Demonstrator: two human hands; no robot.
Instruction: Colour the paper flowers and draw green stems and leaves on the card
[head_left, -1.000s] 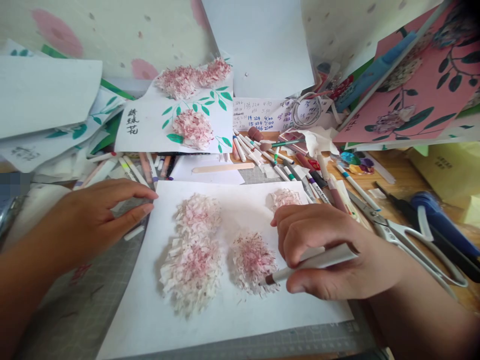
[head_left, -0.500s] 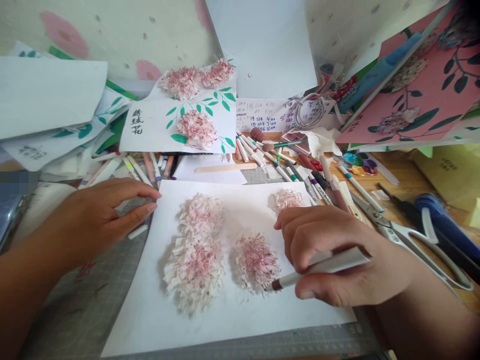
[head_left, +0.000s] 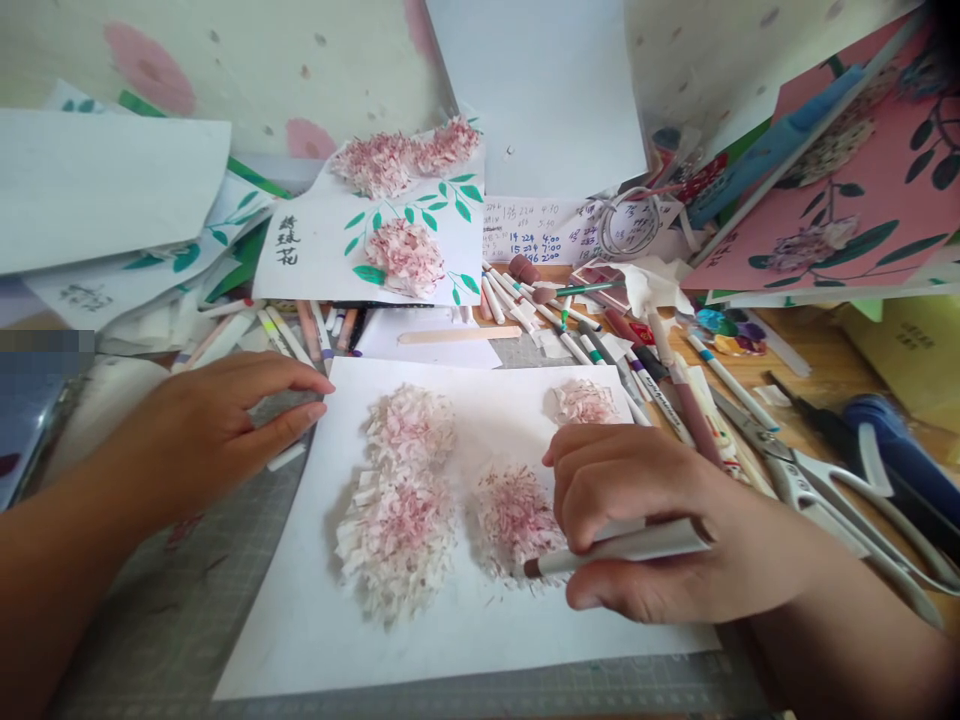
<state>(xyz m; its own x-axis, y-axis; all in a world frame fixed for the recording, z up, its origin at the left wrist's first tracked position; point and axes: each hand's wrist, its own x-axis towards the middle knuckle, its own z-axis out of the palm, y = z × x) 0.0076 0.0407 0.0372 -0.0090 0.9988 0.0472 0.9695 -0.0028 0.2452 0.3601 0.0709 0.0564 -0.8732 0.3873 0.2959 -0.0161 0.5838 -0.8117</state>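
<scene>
A white sheet of paper (head_left: pixel 300 650) lies on a gray cutting mat (head_left: pixel 161 630) at the near edge of the worktop. Over the sheet's right half, a person's right hand (head_left: pixel 660 520) grips a white marker (head_left: pixel 637 545), fingers curled and thumb pressed against it. The brown tip meets the near side of a pink-and-white paper flower (head_left: pixel 517 510); whether it actually touches the petals is hard to tell. Two joined flowers (head_left: pixel 401 545) fill the sheet's left half. The left hand (head_left: pixel 217 425) rests at the left edge by the far corner, thumb and forefinger slightly parted, with nothing between them. A smaller flower (head_left: pixel 585 402) sits near the far right corner. Silver-handled scissors (head_left: pixel 847 490) lie along the worktop's right side. Beyond the sheet are scattered pens (head_left: pixel 502 300) and an upright flower picture (head_left: pixel 315 265).
</scene>
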